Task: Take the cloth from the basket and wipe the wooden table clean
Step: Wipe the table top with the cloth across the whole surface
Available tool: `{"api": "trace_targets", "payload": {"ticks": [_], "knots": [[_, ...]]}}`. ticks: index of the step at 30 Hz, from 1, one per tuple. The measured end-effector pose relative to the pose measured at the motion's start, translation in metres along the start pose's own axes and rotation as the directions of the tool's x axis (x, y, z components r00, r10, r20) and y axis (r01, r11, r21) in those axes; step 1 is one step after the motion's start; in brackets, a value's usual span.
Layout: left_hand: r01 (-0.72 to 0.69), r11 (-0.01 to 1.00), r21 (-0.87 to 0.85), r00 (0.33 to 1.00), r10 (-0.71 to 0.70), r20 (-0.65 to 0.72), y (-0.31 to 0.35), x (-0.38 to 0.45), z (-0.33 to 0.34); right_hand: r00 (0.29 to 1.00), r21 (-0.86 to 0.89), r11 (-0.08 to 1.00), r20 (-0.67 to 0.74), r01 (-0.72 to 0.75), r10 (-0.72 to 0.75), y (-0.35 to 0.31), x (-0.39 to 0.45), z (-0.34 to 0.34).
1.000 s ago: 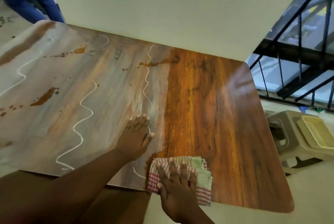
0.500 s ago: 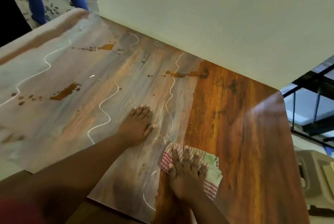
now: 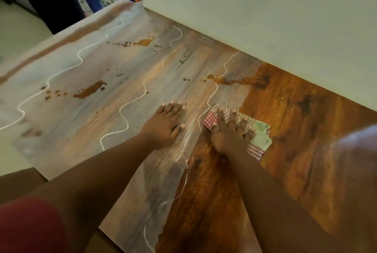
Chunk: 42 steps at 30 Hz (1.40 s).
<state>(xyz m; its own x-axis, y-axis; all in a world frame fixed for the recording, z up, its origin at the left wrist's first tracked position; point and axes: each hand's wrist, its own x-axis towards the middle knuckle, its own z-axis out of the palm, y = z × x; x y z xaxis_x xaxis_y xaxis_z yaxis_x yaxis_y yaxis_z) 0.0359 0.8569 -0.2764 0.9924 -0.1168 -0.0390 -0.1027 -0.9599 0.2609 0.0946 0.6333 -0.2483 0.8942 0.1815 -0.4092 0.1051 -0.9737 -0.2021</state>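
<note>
Two hands are down on the wooden table (image 3: pixel 295 150): our left hand (image 3: pixel 166 125) rests flat with straight fingers on the dusty grey part, and our right hand (image 3: pixel 226 132) presses the folded checked cloth (image 3: pixel 259 138) with spread fingers at the edge of the cleaned brown wood. We should press evenly and sweep leftward in overlapping strokes, over the white squiggle (image 3: pixel 212 97) and brown splatter (image 3: pixel 230 81).

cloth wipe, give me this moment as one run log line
right hand flat on cloth, wiping | left hand braced on wooden table | brown stains left side uncleaned | right side clean
</note>
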Motion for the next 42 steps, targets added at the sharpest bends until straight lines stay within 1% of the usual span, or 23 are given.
{"api": "trace_targets", "payload": {"ticks": [3, 6, 9, 11, 12, 14, 16, 18, 20, 22, 27, 30, 32, 34, 36, 38, 40, 42], "knots": [[0.021, 1.0, -0.013, 1.0, -0.021, 0.009, 0.001, 0.001, 0.0, 0.999, 0.01, 1.0, -0.027, 0.018, -0.018, -0.002, -0.004, -0.005], [0.038, 0.999, -0.021, 0.999, -0.038, 0.027, 0.001, 0.0, -0.001, 0.995, -0.003, 0.997, -0.069, 0.076, -0.076, -0.002, -0.055, 0.025], [0.045, 0.999, -0.03, 0.998, -0.044, 0.045, -0.001, 0.0, -0.002, 0.992, 0.0, 0.992, -0.011, 0.124, -0.124, -0.01, -0.121, 0.054], [0.054, 0.998, -0.037, 0.997, -0.052, 0.052, -0.002, 0.0, -0.002, 0.992, 0.06, 0.99, -0.027, 0.127, -0.126, -0.016, -0.135, 0.054], [0.059, 0.997, -0.04, 0.997, -0.056, 0.053, -0.002, 0.0, -0.001, 0.991, 0.059, 0.99, -0.055, 0.128, -0.124, -0.018, -0.133, 0.053], [0.064, 0.997, -0.042, 0.996, -0.061, 0.063, -0.001, -0.002, -0.001, 0.988, 0.082, 0.989, -0.105, 0.121, -0.112, -0.017, -0.118, 0.043], [0.065, 0.997, -0.039, 0.996, -0.063, 0.061, -0.001, -0.002, -0.002, 0.993, 0.095, 0.993, -0.105, 0.071, -0.061, -0.013, -0.089, 0.03], [0.061, 0.997, -0.052, 0.997, -0.058, 0.056, 0.0, -0.001, -0.004, 0.993, 0.054, 0.998, -0.116, 0.016, -0.01, -0.004, -0.046, 0.019], [0.049, 0.996, -0.077, 0.998, -0.045, 0.048, 0.001, -0.003, -0.004, 0.99, 0.09, 0.994, -0.123, -0.053, 0.064, 0.005, 0.001, 0.002], [0.046, 0.994, -0.094, 0.998, -0.043, 0.036, 0.0, -0.003, -0.004, 0.989, 0.12, 0.988, -0.092, -0.102, 0.113, 0.008, 0.043, -0.022], [0.035, 0.995, -0.089, 0.999, -0.032, 0.035, 0.0, -0.003, -0.004, 0.984, 0.093, 0.987, -0.105, -0.134, 0.144, 0.017, 0.137, -0.066], [0.03, 0.994, -0.101, 0.999, -0.027, 0.033, 0.0, -0.002, -0.005, 0.98, 0.116, 0.98, -0.093, -0.164, 0.175, 0.02, 0.173, -0.088], [0.036, 0.993, -0.113, 0.999, -0.032, 0.029, 0.001, -0.002, -0.006, 0.975, 0.119, 0.977, -0.111, -0.178, 0.191, 0.02, 0.18, -0.093], [0.034, 0.993, -0.11, 0.999, -0.031, 0.027, 0.002, -0.002, -0.006, 0.976, 0.103, 0.982, -0.134, -0.157, 0.17, 0.021, 0.17, -0.089], [0.03, 0.993, -0.111, 0.999, -0.028, 0.018, 0.002, -0.001, -0.009, 0.977, 0.068, 0.992, -0.173, -0.111, 0.121, 0.024, 0.146, -0.07], [0.032, 0.995, -0.098, 0.999, -0.029, 0.035, 0.002, 0.0, -0.009, 0.968, 0.006, 0.998, -0.242, -0.063, 0.062, 0.029, 0.112, -0.043], [0.032, 0.995, -0.095, 0.999, -0.028, 0.042, 0.002, 0.0, -0.009, 0.97, -0.029, 0.998, -0.237, -0.059, 0.051, 0.031, 0.089, -0.03], [0.039, 0.994, -0.099, 0.999, -0.035, 0.04, 0.002, 0.001, -0.012, 0.976, -0.015, 0.997, -0.204, -0.074, 0.069, 0.031, 0.094, -0.034]]}}
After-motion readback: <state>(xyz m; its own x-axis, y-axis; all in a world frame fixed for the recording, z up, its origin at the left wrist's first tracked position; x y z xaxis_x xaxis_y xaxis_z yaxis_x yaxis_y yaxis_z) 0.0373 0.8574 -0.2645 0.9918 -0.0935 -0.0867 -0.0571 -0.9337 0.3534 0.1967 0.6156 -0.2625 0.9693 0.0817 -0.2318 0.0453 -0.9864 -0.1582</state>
